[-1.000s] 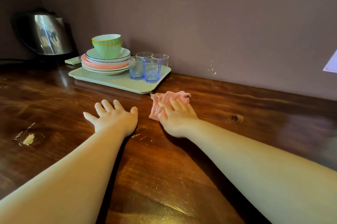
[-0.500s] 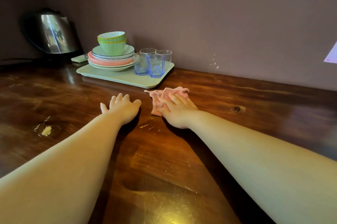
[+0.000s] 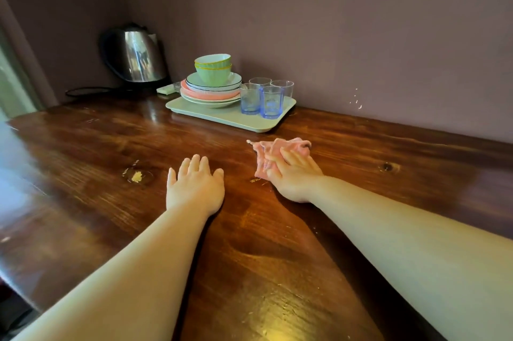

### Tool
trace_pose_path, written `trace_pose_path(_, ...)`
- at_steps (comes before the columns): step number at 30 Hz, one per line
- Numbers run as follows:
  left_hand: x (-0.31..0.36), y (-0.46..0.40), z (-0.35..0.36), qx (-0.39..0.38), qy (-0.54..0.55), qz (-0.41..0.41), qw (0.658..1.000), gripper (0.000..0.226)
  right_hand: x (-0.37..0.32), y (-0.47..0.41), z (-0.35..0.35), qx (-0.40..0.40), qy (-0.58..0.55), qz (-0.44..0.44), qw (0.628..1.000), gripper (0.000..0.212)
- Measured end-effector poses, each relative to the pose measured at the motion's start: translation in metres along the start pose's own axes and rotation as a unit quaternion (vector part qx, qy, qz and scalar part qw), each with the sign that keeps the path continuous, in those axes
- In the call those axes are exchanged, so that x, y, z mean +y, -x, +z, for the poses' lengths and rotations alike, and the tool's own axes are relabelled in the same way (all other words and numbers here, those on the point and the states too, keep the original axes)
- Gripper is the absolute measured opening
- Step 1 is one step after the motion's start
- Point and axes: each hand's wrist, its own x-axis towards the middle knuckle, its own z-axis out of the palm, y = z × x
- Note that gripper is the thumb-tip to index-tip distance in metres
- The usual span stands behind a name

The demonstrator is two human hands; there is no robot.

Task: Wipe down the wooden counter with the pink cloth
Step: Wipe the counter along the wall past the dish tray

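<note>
Slid left a little with right hand (image 3: 294, 176), fingers (image 3: 288, 156) flat on pink cloth (image 3: 266, 154); left hand (image 3: 194, 188) spread on worktop (image 3: 277, 271). Mid-wipe; next, push toward crumbs (image 3: 136, 176).

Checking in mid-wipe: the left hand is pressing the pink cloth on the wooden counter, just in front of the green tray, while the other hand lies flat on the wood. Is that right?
Not quite. The head view shows the right hand pressing the pink cloth on the wooden counter, just in front of the green tray. The left hand is the one lying flat on the wood, holding nothing.
</note>
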Motion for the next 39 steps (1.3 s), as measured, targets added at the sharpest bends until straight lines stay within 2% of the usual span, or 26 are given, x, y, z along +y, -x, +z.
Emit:
trace_pose_path(4,0.003,-0.002,0.002,0.009,-0.009,0.001,1.000,0.062,0.003,0.012,0.011,0.015,-0.003,-0.030,0.999,0.059)
trace_pose_path(9,0.001,-0.001,0.000,0.010,-0.004,0.001,1.000,0.062,-0.014,0.005,-0.005,0.013,-0.004,0.019,1.000,0.056)
trace_pose_path(14,0.000,-0.003,0.001,0.012,-0.004,0.001,1.000,0.064,-0.015,0.036,0.014,0.024,-0.009,-0.033,0.999,0.057)
trace_pose_path(16,0.000,-0.004,0.001,0.015,-0.001,0.002,1.000,0.070,-0.016,0.032,0.010,0.021,-0.017,-0.020,0.999,0.056)
trace_pose_path(19,0.000,-0.002,-0.001,0.021,0.002,0.033,0.999,0.072,-0.021,0.026,-0.001,0.019,-0.019,0.013,1.000,0.056)
trace_pose_path(25,-0.002,-0.004,0.002,0.017,0.003,0.082,0.997,0.075,-0.010,0.053,0.018,0.025,-0.029,-0.032,0.999,0.057)
trace_pose_path(30,-0.003,-0.003,0.000,-0.005,-0.014,0.075,0.997,0.081,-0.010,0.039,0.001,0.030,-0.018,0.021,0.999,0.055)
trace_pose_path(35,-0.002,-0.004,0.002,-0.006,-0.021,0.070,0.997,0.083,0.000,0.065,0.021,0.041,-0.023,-0.021,0.999,0.058)
trace_pose_path(39,-0.003,-0.002,0.001,-0.005,-0.016,0.071,0.997,0.082,0.007,0.052,0.008,0.042,-0.022,0.009,0.999,0.056)
